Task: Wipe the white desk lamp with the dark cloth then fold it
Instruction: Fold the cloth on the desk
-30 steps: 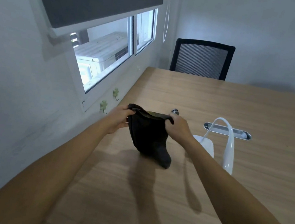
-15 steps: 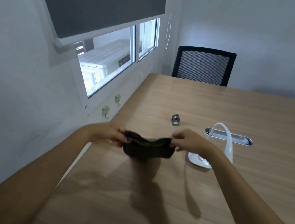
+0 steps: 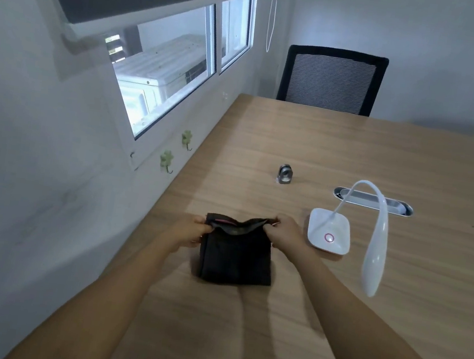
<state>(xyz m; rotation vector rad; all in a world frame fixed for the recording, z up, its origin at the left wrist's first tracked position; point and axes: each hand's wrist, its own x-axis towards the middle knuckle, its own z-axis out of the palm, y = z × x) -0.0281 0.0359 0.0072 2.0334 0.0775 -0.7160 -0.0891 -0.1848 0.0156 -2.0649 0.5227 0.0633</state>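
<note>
The dark cloth lies folded on the wooden table, a rough rectangle near the table's left edge. My left hand pinches its far left corner and my right hand pinches its far right corner, so the far edge is lifted a little. The white desk lamp stands just right of my right hand, with a square base, a pink ring button and a curved neck whose head hangs toward me.
A small metal object sits on the table beyond the cloth. A silver cable slot lies behind the lamp. A black mesh chair stands at the far end. The wall with window and hooks borders the table's left edge.
The cloth hung bunched from both hands a second ago. It has come down onto the table toward me and now lies flat and folded, with both hands holding its far corners.
</note>
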